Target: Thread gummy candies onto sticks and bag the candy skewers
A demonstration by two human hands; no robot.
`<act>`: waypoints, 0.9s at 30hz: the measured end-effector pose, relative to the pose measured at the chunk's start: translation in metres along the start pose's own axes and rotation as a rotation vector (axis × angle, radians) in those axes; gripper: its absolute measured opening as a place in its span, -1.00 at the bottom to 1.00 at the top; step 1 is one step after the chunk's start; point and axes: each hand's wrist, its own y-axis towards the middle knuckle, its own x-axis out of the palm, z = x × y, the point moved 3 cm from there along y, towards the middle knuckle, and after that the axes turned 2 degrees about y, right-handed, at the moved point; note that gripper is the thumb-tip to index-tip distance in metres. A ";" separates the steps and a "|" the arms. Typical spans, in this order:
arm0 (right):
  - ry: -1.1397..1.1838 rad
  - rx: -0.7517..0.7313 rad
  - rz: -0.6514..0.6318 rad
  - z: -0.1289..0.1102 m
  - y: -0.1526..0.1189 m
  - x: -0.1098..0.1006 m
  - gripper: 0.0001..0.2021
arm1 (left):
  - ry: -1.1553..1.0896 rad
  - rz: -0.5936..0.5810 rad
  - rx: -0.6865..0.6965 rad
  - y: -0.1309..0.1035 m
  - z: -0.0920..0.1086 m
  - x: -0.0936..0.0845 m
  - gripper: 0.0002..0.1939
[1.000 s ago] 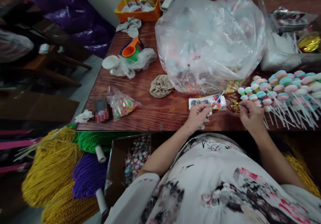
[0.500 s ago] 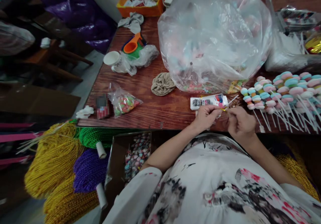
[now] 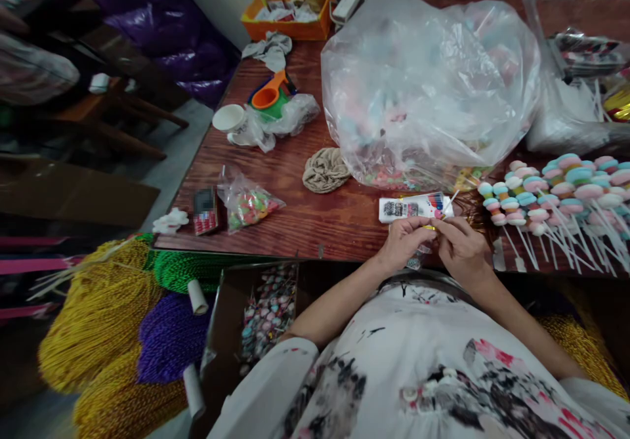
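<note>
At the table's front edge my left hand (image 3: 401,241) is closed in a pinch on a wrapped candy stick. Its clear wrapper (image 3: 417,258) hangs below my fingers and its white stick (image 3: 451,203) points up to the right. My right hand (image 3: 460,245) meets it, fingertips pinched on a small gold twist tie (image 3: 430,227) at the wrapper's neck. Just beyond my fingers lies a stack of white printed packets (image 3: 401,209). To the right, several pink, blue and white marshmallow skewers (image 3: 566,189) lie piled with their sticks toward me.
A big clear bag of marshmallows (image 3: 423,91) fills the back. A clear plastic bin (image 3: 566,130) stands at right, an orange basket (image 3: 290,29) at far left. Also on the table: a small candy bag (image 3: 251,203), a beige cloth (image 3: 325,170), a paper cup (image 3: 229,119). Below sits a box of wrapped sweets (image 3: 266,308).
My right hand has moved left against my left hand, its fingers now over the gold tie. The white stick stands steeper. The whole view has shifted slightly.
</note>
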 end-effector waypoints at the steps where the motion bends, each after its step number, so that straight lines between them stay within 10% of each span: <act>1: 0.001 0.017 -0.003 0.001 0.001 0.001 -0.63 | 0.005 -0.003 0.001 0.000 0.000 0.000 -0.76; 16: 0.437 0.457 -0.044 0.009 -0.001 0.000 -0.74 | -0.149 0.184 -0.138 0.015 -0.006 0.007 -0.76; 27: 0.504 0.476 0.183 0.021 0.003 -0.018 -0.91 | -0.061 0.183 -0.111 0.020 -0.002 0.018 -0.71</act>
